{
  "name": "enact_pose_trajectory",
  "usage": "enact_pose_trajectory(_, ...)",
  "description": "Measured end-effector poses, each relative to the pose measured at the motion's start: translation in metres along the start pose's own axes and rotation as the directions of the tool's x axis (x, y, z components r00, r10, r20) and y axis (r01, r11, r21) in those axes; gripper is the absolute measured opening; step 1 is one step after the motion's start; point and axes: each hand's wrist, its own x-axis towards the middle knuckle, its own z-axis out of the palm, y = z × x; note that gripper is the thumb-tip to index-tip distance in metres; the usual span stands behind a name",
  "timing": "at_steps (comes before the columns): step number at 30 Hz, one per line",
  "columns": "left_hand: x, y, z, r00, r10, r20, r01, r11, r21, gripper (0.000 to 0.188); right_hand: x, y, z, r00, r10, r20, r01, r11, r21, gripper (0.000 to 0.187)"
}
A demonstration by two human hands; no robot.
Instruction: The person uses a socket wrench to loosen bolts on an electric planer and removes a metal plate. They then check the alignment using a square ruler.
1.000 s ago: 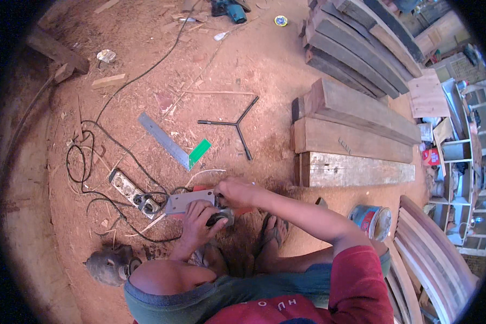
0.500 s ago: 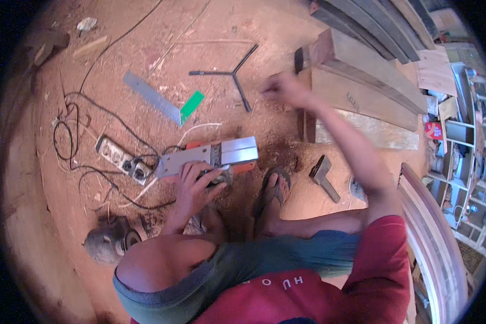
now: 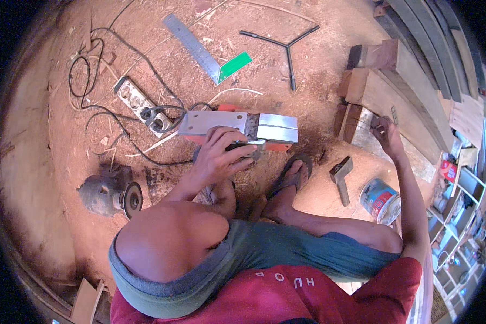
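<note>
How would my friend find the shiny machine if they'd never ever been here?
Start at the big wooden beams toward the picture's right. Go left to the person's left grip, which curls over the near edge of the machine. Unlike the white socket strip on its left, it's broad, silver on top and orange along its sides.

orange power planer (image 3: 249, 124) upside down over dusty ground (image 3: 316, 121), silver sole (image 3: 213, 120) facing up

The planer (image 3: 213, 120) is silver and orange, the square's handle (image 3: 235, 67) green, the shaded shorts (image 3: 286, 243) probably grey-green.
</note>
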Motion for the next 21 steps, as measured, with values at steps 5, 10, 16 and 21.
enact_pose_trajectory(5, 0.001, 0.005, 0.005, 0.998, -0.026, -0.051, 0.026, 1.0, -0.004, 0.039, 0.023, -0.094, -0.007, 0.979, -0.191, -0.064, 0.175, 0.964, -0.198, 0.024)
enact_pose_trajectory(10, 0.0, 0.003, 0.011, 0.997, -0.026, -0.076, 0.025, 1.0, -0.015, 0.039, 0.087, -0.248, 0.044, 0.723, -0.662, 0.197, 0.663, 0.745, 0.072, 0.028)
enact_pose_trajectory(16, -0.002, 0.005, 0.012, 0.993, -0.047, -0.107, 0.046, 0.999, -0.013, 0.037, 0.104, -0.292, 0.1, 0.594, -0.724, 0.35, 0.764, 0.644, 0.035, 0.033)
enact_pose_trajectory(21, -0.011, -0.003, 0.021, 0.978, -0.017, -0.207, 0.019, 1.0, 0.007, 0.041, 0.107, -0.298, 0.09, 0.487, -0.794, 0.365, 0.84, 0.54, 0.053, 0.032)
